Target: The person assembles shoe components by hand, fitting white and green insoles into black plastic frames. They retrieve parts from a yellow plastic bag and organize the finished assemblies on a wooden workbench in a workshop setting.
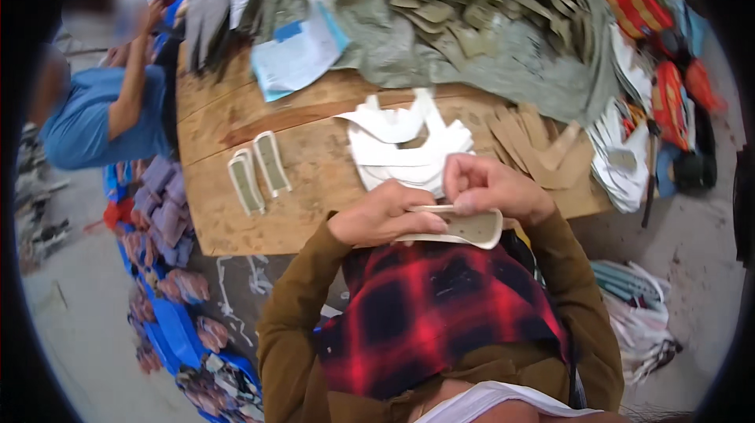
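Just above my lap, at the table's front edge, I hold a long olive-beige piece (476,228) with a rounded end and a raised white rim. It looks like a shoe part, but its exact kind is unclear. My left hand (376,215) is closed on its left end, thumb lying across it. My right hand (497,189) pinches the upper white rim between thumb and fingers. Right behind my hands lies a loose stack of curved white strips (405,157). To the left rest several similar rimmed pieces (271,163), side by side on the wooden table (314,222).
Brown cut pieces (543,147) lie fanned out at the right. Olive pieces (480,6) are heaped on a grey-green sheet (543,81) at the back, near papers (295,57). A person in blue (102,112) is at the left. Bundles and blue trays (173,325) line the floor.
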Tool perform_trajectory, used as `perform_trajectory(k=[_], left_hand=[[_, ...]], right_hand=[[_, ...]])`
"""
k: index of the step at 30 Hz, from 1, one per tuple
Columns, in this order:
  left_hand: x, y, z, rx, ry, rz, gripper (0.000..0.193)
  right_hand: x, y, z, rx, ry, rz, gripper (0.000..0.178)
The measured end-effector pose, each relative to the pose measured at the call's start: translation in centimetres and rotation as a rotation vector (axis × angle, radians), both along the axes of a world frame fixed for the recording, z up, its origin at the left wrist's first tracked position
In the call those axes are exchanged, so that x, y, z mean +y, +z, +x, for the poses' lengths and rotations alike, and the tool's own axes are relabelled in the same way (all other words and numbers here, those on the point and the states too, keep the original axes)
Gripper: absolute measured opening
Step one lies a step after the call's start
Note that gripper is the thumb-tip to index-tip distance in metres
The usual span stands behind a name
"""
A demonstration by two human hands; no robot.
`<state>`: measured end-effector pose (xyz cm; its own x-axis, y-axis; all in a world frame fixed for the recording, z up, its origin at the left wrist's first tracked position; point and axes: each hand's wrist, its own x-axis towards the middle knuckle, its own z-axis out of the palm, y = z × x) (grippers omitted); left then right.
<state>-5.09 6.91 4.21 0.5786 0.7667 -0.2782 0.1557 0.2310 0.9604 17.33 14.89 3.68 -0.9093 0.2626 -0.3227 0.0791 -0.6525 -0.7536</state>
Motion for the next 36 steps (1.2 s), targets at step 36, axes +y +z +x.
perform_trajectory(k=[36], left_hand=[[-2.0,-2.2,4.5,-0.250,0.670,-0.137,0.027]], right_hand=[[1.7,-1.0,-1.5,0.149,-0.409,0.087,0.029]])
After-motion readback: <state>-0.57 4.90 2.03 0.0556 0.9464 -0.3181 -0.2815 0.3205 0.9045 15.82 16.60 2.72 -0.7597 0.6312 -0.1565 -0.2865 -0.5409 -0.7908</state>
